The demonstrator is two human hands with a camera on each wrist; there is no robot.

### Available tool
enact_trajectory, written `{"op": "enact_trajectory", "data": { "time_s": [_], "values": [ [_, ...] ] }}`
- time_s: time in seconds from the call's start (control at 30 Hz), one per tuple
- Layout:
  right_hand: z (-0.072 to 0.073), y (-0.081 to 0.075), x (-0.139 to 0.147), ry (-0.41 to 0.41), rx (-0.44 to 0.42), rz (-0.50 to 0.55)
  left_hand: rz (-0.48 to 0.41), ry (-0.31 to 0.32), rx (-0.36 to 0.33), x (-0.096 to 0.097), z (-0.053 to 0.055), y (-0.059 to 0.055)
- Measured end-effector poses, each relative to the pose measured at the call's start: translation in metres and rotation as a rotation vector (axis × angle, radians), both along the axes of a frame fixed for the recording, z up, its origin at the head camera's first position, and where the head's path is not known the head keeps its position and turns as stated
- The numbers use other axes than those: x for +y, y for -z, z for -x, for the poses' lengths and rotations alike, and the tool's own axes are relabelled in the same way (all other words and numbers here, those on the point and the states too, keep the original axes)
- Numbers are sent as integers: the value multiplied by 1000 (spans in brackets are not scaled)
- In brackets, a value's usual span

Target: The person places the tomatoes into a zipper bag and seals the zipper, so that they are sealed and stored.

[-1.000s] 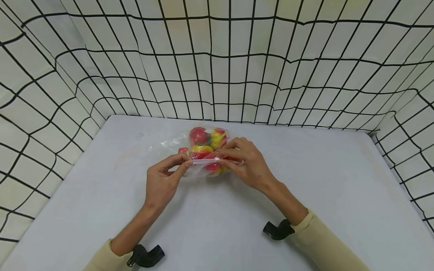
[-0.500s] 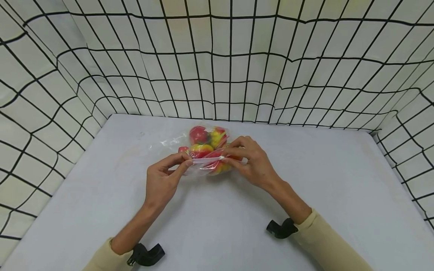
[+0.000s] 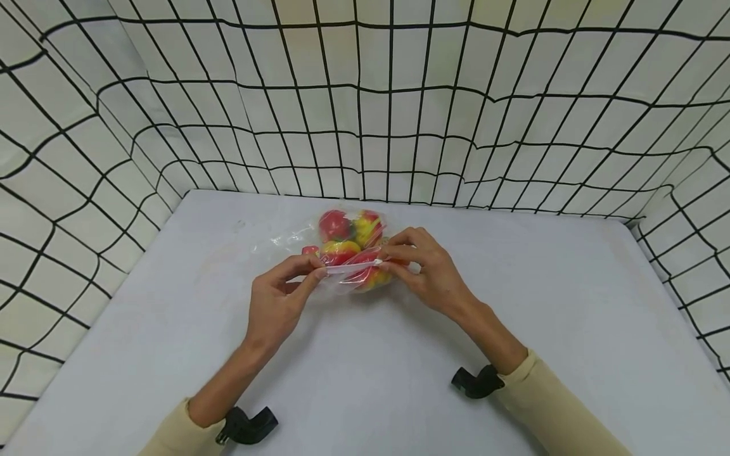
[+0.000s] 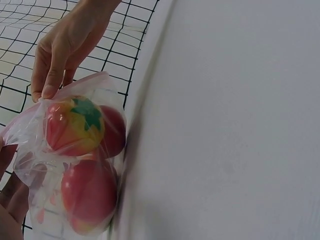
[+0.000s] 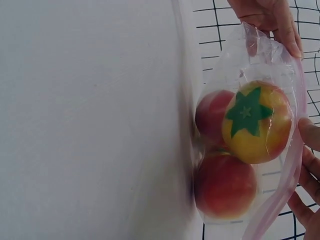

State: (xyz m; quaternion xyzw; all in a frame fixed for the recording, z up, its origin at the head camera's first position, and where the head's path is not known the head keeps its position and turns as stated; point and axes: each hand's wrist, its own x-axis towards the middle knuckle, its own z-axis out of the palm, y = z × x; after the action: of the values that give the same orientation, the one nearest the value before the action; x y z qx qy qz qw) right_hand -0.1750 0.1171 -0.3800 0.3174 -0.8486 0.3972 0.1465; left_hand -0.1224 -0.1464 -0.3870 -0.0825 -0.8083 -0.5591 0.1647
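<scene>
A clear zip bag (image 3: 285, 242) with several red and yellow toy tomatoes (image 3: 341, 252) inside lies towards the table's far edge. At the left end of its white closure strip (image 3: 349, 268), the thumb and forefinger of my left hand (image 3: 276, 301) pinch the plastic. My right hand (image 3: 430, 272) pinches the strip by its small white slider (image 3: 378, 261). The right wrist view shows a tomato with a green star-shaped top (image 5: 246, 112) and the bag's pinkish mouth edge (image 5: 285, 190). My right fingers hide the strip's right end.
A white-covered table (image 3: 353, 380) spreads around the bag. Black netting (image 3: 388, 133) over pale walls rises behind it and on both sides. A black wrist camera (image 3: 248, 425) sits by the left sleeve, another black wrist camera (image 3: 478, 382) by the right.
My right hand has drawn the slider a short way right along the strip, widening the gap between my hands. My left hand keeps its pinch almost in place.
</scene>
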Motion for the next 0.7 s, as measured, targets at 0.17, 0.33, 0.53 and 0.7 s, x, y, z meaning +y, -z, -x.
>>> {"op": "enact_trajectory", "data": {
  "time_s": [0.17, 0.33, 0.53, 0.7],
  "values": [
    [1, -1, 0, -6, -3, 11, 74, 45, -10, 1, 3, -6],
    [2, -2, 1, -4, 11, -6, 170, 105, -13, 8, 7, -13],
    [3, -2, 1, -30, 35, -19, 365, 97, 30, 19, 12, -17],
    [3, -3, 0, -37, 31, -25, 392, 62, 34, 23, 12, -16]
  ]
}}
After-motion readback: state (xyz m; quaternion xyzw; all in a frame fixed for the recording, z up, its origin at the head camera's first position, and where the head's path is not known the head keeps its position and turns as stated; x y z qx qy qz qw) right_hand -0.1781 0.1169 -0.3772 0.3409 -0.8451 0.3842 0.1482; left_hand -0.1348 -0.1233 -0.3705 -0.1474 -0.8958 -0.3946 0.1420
